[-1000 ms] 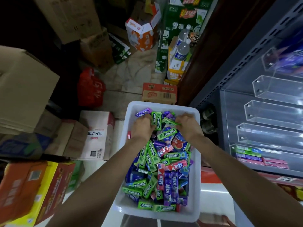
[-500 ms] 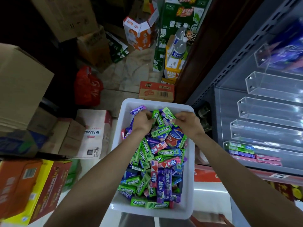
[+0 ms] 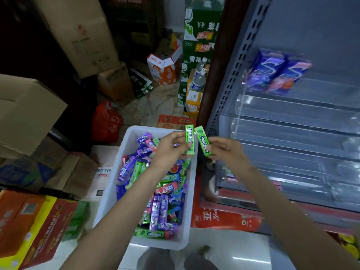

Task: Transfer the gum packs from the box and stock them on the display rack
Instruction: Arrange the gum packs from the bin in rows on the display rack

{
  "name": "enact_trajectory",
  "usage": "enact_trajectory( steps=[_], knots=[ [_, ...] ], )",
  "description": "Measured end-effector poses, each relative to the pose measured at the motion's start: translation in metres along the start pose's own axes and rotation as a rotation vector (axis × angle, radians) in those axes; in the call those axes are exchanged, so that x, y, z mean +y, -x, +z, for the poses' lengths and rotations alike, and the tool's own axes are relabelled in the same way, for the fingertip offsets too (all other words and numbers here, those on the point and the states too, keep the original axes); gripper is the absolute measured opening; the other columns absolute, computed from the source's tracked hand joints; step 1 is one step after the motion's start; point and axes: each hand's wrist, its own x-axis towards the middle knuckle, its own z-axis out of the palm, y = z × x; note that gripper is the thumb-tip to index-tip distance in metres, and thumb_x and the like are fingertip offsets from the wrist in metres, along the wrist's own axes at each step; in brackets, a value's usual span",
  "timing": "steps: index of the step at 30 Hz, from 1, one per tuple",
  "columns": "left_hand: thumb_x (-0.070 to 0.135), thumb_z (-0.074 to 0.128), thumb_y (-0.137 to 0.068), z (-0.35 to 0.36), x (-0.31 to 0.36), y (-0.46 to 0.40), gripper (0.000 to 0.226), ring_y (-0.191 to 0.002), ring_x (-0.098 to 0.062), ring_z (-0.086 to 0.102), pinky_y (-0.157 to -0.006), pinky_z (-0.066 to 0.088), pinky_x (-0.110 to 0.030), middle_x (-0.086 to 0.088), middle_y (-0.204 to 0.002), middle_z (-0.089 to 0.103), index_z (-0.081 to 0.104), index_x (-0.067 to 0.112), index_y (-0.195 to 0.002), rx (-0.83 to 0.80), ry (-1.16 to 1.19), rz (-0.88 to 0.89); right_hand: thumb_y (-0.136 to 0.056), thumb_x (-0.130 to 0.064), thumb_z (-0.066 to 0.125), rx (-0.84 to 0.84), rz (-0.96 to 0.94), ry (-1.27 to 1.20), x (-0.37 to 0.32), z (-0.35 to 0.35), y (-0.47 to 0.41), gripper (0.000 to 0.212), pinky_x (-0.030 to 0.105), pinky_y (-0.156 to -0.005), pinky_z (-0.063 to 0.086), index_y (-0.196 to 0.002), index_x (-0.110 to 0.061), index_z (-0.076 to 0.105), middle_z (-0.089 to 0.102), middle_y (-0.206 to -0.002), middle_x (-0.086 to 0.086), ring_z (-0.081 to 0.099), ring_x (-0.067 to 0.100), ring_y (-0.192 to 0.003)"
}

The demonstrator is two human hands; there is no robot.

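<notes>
A white plastic box on the floor is full of green, purple and red gum packs. My left hand pinches one green gum pack upright above the box's far right corner. My right hand pinches a second green gum pack, tilted, right beside the first. The display rack with clear plastic tiers stands to the right. Blue-purple packs sit on its upper tier.
Cardboard cartons are stacked at left, with orange and red cases near the bottom left. A red bag and drink cartons crowd the floor behind the box. A red carton lies under the rack.
Both hands have lifted out of the box, each with a green gum pack, and moved up and right towards the rack. The view has tilted upward.
</notes>
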Motion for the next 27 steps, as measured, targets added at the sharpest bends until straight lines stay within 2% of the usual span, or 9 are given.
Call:
enact_trajectory(
  steps=[3,7,10,12,15,17,21,23,27],
  knots=[
    [-0.004,0.058,-0.089,0.043,0.002,0.012,0.026,-0.075,-0.007,0.062,-0.062,0.057,-0.020,-0.004,-0.079,0.060,0.057,0.005,-0.113,-0.042,0.001,0.030,-0.087,0.009,0.054,0.008,-0.016,-0.004,0.000,-0.042,0.027,0.028,0.015,-0.062,0.053,-0.111,-0.006,0.057,0.064,-0.083,-0.001,0.063,0.000,-0.062],
    [-0.003,0.057,-0.089,0.097,-0.001,0.026,0.028,-0.067,0.000,0.062,-0.060,0.056,-0.019,0.006,-0.067,0.064,0.054,0.002,-0.116,-0.100,-0.041,0.073,-0.084,0.012,0.056,-0.017,0.006,0.076,0.003,-0.099,0.056,0.045,0.025,-0.068,0.055,-0.122,-0.012,0.052,0.063,-0.086,0.003,0.061,0.018,-0.073],
    [-0.003,0.058,-0.089,0.131,-0.002,0.030,0.028,-0.066,0.000,0.060,-0.057,0.051,-0.015,0.000,-0.074,0.062,0.054,0.005,-0.115,-0.146,-0.127,0.115,-0.082,0.010,0.061,-0.054,0.054,0.145,0.008,-0.135,0.069,0.069,0.040,-0.084,0.054,-0.133,-0.032,0.042,0.057,-0.098,0.013,0.063,0.027,-0.088],
    [-0.003,0.059,-0.088,0.148,-0.002,0.030,0.030,-0.071,-0.004,0.059,-0.058,0.051,-0.014,0.001,-0.080,0.062,0.055,0.008,-0.115,-0.149,-0.207,0.133,-0.082,0.011,0.060,-0.028,0.070,0.111,0.012,-0.153,0.071,0.064,0.044,-0.086,0.054,-0.122,-0.036,0.047,0.053,-0.104,0.017,0.061,0.034,-0.097],
    [-0.003,0.060,-0.087,0.161,-0.008,0.026,0.029,-0.082,-0.012,0.060,-0.064,0.052,-0.017,0.001,-0.089,0.063,0.057,0.016,-0.109,-0.155,-0.342,0.176,-0.082,0.010,0.062,0.098,0.046,0.049,0.022,-0.175,0.071,0.041,0.046,-0.080,0.057,-0.106,-0.021,0.054,0.054,-0.099,0.018,0.062,0.034,-0.088],
    [-0.003,0.060,-0.087,0.166,-0.013,0.025,0.027,-0.086,-0.015,0.061,-0.070,0.054,-0.023,-0.004,-0.096,0.064,0.058,0.013,-0.110,-0.151,-0.406,0.190,-0.080,0.005,0.067,0.205,-0.004,0.159,0.031,-0.187,0.070,0.029,0.046,-0.078,0.056,-0.092,-0.020,0.057,0.062,-0.087,0.014,0.064,0.034,-0.083],
    [0.002,0.059,-0.089,0.169,-0.025,0.023,0.024,-0.091,-0.015,0.064,-0.079,0.051,-0.028,-0.001,-0.098,0.066,0.058,0.014,-0.110,-0.145,-0.533,0.206,-0.079,-0.007,0.071,0.312,-0.040,0.388,0.050,-0.199,0.067,0.028,0.047,-0.073,0.051,-0.077,-0.027,0.051,0.066,-0.075,0.006,0.064,0.036,-0.080],
    [0.004,0.059,-0.090,0.168,-0.030,0.023,0.022,-0.092,-0.013,0.063,-0.080,0.049,-0.025,-0.001,-0.100,0.067,0.056,0.017,-0.108,-0.153,-0.553,0.192,-0.080,-0.008,0.070,0.316,-0.063,0.424,0.057,-0.198,0.066,0.028,0.040,-0.075,0.052,-0.076,-0.026,0.049,0.068,-0.080,0.007,0.065,0.029,-0.081],
    [0.004,0.058,-0.090,0.165,-0.033,0.023,0.025,-0.093,-0.012,0.062,-0.081,0.048,-0.025,0.003,-0.096,0.064,0.052,0.025,-0.102,-0.142,-0.542,0.189,-0.082,-0.007,0.069,0.258,-0.143,0.573,0.068,-0.192,0.069,0.014,-0.001,-0.065,0.042,-0.085,-0.012,0.056,0.068,-0.084,0.002,0.062,0.012,-0.078]
  ],
)
